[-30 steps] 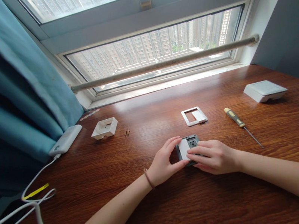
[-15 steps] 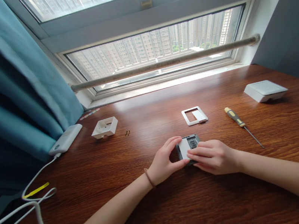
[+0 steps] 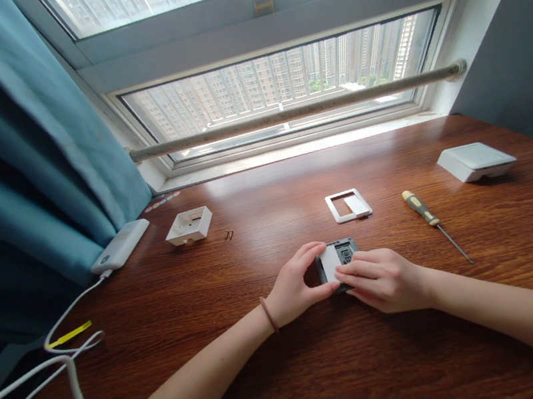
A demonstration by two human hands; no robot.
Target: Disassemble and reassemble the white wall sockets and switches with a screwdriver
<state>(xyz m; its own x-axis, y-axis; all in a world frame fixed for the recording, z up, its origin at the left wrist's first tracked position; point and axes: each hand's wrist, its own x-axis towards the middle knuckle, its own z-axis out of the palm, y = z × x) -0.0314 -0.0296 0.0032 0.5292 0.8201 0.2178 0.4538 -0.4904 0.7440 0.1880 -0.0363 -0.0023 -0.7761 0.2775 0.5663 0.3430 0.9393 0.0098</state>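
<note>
A dark grey switch module [image 3: 347, 251] with a white rocker panel [image 3: 330, 263] on its left half lies on the table between my hands. My left hand [image 3: 300, 282] is closed round its left side, thumb at the near edge and fingers at the far edge. My right hand [image 3: 383, 279] grips the near right side, its fingertips on the panel's lower right corner. The right half of the module shows a bare grey inside. Beyond it lies a white frame [image 3: 336, 208] with a loose white rocker panel [image 3: 357, 206] over its right part.
A screwdriver [image 3: 419, 207] lies to the right, a white switch box [image 3: 475, 159] behind it. At the left are an open white mounting box [image 3: 190, 226], two screws [image 3: 229, 235], a white power bank [image 3: 120, 245] with a cable [image 3: 76, 385], and a blue curtain [image 3: 67, 123].
The whole view has shifted slightly, so things appear a little further right. My hands keep their hold on the module with no clear movement.
</note>
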